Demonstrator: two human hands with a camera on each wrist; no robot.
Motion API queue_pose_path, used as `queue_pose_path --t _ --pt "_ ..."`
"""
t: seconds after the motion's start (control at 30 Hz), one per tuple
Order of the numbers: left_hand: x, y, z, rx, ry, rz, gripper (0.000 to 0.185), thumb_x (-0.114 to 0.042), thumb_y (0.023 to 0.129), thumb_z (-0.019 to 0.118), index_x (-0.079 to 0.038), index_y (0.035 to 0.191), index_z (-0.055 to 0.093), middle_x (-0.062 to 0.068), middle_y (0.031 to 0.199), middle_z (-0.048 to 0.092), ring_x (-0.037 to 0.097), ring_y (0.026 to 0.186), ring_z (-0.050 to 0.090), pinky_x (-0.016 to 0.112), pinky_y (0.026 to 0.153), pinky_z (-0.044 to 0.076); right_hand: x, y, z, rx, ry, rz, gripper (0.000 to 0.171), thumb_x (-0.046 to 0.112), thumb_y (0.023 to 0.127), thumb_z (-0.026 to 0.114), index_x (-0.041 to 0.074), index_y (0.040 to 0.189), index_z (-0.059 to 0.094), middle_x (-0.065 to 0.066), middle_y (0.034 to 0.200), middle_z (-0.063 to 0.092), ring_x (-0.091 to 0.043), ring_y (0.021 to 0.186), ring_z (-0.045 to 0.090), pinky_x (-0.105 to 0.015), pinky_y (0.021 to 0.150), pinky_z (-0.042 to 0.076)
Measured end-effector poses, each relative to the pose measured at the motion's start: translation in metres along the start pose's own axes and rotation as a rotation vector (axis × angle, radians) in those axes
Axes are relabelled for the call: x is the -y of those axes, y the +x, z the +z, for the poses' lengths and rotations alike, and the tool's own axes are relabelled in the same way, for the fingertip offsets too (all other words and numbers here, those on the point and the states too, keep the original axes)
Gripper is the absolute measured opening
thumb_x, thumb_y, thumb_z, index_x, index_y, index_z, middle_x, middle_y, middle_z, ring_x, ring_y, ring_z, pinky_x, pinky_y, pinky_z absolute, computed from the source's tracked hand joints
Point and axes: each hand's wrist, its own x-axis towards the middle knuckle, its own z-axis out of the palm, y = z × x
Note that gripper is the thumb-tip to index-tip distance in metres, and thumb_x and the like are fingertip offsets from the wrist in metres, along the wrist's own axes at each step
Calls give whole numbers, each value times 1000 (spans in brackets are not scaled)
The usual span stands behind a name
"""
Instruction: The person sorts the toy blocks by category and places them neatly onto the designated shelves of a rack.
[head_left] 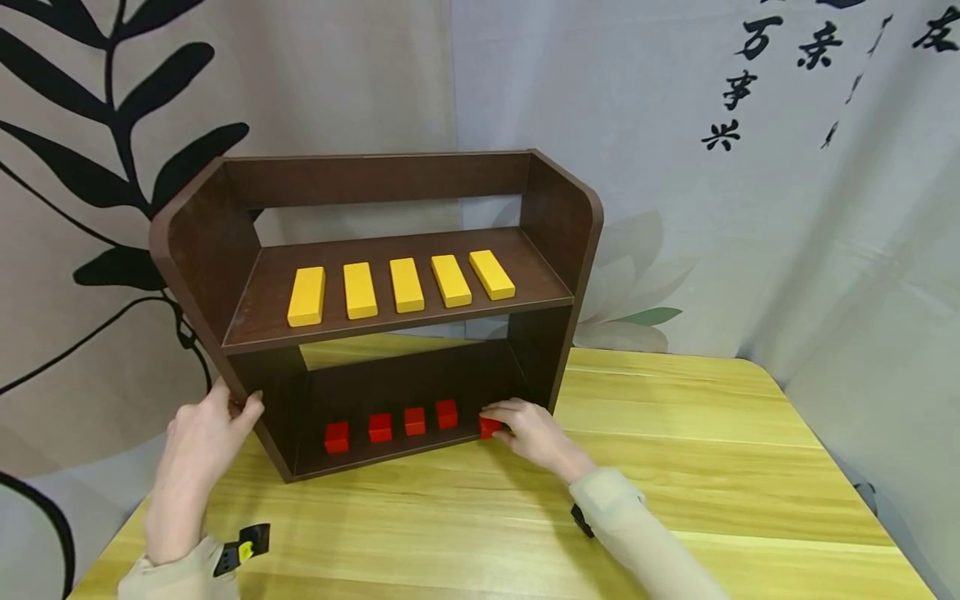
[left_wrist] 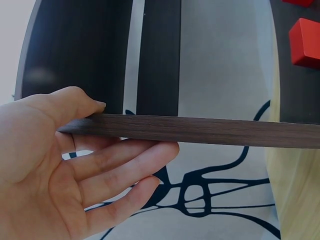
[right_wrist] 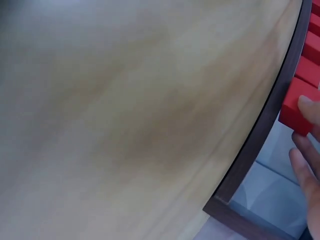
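Hands at a brown shelf (head_left: 225,250) on the desk (head_left: 712,467)
Left hand (head_left: 202,442) clasps the shelf's side panel; right hand (head_left: 528,429) pinches the end red block (head_left: 489,427).

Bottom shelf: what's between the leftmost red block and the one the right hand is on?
Three red blocks, in a row, in the head view.

**2 bare hands, pale sleeves, wrist-worn devices**

Both hands are bare, with no gloves or rings visible. The left hand (head_left: 197,442) and right hand (head_left: 534,432) emerge from loose, light beige sleeves (head_left: 637,533). A small black device with a yellow mark (head_left: 243,546) sits at the left wrist; a black strap piece (head_left: 582,521) shows at the right wrist.
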Motion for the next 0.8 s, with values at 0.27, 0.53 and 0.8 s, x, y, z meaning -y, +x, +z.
queue_pose_path --t 0.27,0.53,0.8 --pt "0 1 1 -4 6 5 34 -32 98 42 2 93 42 5 58 36 18 43 35 30 42 28 4 2 2 1 -58 -31 35 8 85 67 8 120 65 -7 125 65 -23 114 62 -34 88 53" --pt "1 1 0 -10 4 9 33 -31 98 42 1 93 43 6 59 38 18 43 36 30 41 28 13 -14 -3 -75 -211 -145 35 11 83 70 8 117 67 -6 122 66 -22 112 64 -34 95 50" --pt "0 0 0 -2 -2 2 35 -33 98 42 3 95 44 8 61 42 19 45 38 30 42 29 17 -18 -2 -23 -201 -78 37 14 86 67 8 122 63 -6 127 63 -23 117 61 -34 96 49"
